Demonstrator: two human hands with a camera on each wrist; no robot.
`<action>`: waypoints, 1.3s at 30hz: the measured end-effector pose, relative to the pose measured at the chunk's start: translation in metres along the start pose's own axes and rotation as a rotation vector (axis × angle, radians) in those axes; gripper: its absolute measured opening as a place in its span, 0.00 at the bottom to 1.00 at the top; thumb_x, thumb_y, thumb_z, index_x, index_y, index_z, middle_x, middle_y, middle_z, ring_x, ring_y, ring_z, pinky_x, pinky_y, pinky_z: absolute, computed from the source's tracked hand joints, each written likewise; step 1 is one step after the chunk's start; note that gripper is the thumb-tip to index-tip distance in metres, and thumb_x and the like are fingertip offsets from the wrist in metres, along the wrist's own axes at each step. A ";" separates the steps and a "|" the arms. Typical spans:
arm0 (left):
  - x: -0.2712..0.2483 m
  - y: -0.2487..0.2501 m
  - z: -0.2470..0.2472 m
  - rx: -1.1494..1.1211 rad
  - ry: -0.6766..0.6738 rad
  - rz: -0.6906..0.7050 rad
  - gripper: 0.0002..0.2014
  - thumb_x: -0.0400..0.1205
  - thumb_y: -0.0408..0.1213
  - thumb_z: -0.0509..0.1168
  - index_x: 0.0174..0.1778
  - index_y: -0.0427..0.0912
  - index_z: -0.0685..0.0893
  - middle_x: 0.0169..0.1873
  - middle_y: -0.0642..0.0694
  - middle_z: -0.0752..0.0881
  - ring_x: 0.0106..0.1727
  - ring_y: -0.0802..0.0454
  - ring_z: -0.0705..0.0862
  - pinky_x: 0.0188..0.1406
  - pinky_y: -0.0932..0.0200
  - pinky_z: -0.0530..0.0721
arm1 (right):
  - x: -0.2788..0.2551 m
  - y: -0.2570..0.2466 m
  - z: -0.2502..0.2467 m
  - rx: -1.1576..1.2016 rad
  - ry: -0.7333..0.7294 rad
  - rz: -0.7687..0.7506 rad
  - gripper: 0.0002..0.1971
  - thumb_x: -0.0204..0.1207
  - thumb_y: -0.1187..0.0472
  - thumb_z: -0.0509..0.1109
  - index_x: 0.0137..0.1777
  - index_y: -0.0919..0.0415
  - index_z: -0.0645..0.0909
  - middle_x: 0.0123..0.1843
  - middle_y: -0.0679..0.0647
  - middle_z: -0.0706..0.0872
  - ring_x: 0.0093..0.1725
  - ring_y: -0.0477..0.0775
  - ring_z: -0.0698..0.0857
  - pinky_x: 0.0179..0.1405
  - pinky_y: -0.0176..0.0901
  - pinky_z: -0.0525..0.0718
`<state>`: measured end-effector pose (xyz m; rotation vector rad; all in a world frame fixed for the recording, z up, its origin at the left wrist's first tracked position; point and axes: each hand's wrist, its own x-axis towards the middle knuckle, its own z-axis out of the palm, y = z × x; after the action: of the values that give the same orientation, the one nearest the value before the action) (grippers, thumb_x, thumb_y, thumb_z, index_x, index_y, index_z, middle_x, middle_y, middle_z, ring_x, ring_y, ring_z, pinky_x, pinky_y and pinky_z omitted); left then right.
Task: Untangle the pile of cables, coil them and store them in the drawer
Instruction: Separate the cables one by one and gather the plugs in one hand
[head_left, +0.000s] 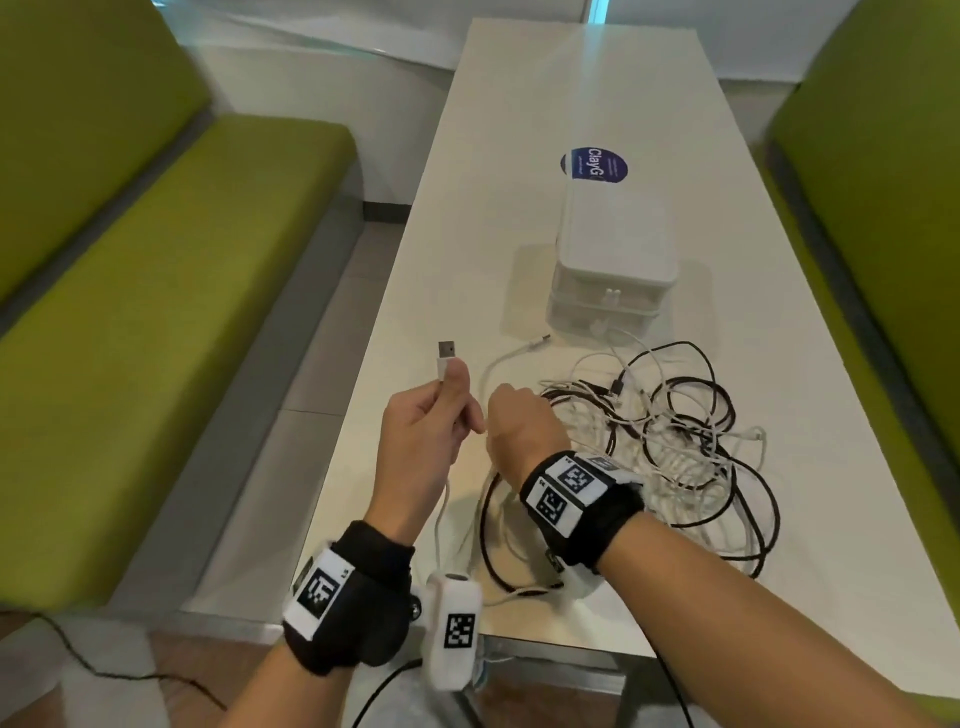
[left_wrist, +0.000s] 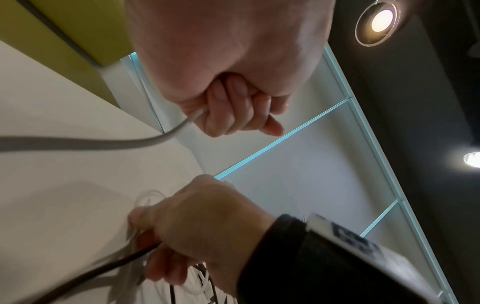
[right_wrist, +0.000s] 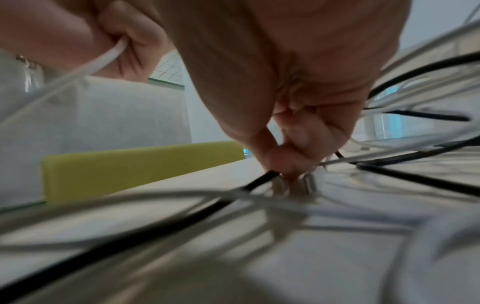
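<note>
**Hands at the cable tangle**

The left hand (head_left: 423, 426) grips a white USB cable (head_left: 445, 364), plug upright. The right hand (head_left: 519, 426) pinches strands at the edge of the black-and-white cable pile (head_left: 675, 441) on the white surface (head_left: 519, 208), near the closed white plastic drawer box (head_left: 615, 260).

black and white cables (head_left: 675, 441), green benches (head_left: 156, 260)

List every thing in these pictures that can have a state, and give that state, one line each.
Left hand: raised, holds the white cable just below its USB plug.
White cable: lifted at one end, the rest trails into the pile.
Right hand: down on the pile, fingers pinch cables.
Pile: tangled, black and white cables uncoiled on the table.
Drawers: shut.
</note>
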<state>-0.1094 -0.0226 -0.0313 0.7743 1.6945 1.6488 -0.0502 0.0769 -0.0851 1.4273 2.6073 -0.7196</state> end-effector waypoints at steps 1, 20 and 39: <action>0.002 -0.001 0.000 0.009 -0.004 -0.004 0.28 0.83 0.55 0.56 0.24 0.38 0.79 0.19 0.48 0.64 0.21 0.56 0.62 0.21 0.67 0.61 | 0.003 0.000 -0.001 -0.005 0.005 -0.010 0.09 0.82 0.67 0.59 0.57 0.65 0.79 0.57 0.62 0.85 0.58 0.64 0.84 0.44 0.45 0.74; -0.007 -0.003 -0.015 0.089 0.085 0.023 0.26 0.87 0.58 0.52 0.28 0.44 0.68 0.24 0.51 0.62 0.27 0.54 0.59 0.27 0.55 0.57 | -0.019 -0.017 0.011 -0.203 -0.069 -0.123 0.11 0.82 0.66 0.61 0.60 0.66 0.80 0.60 0.63 0.84 0.59 0.64 0.84 0.48 0.46 0.77; -0.032 0.017 0.029 0.275 -0.064 0.114 0.19 0.85 0.60 0.57 0.37 0.50 0.77 0.29 0.52 0.82 0.30 0.52 0.81 0.34 0.47 0.83 | -0.103 0.025 -0.053 0.992 -0.011 -0.387 0.07 0.87 0.66 0.58 0.55 0.72 0.74 0.34 0.60 0.83 0.28 0.62 0.86 0.36 0.65 0.87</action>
<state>-0.0668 -0.0289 -0.0128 1.0603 1.8856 1.4635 0.0362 0.0321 -0.0170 0.9699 2.6112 -2.2690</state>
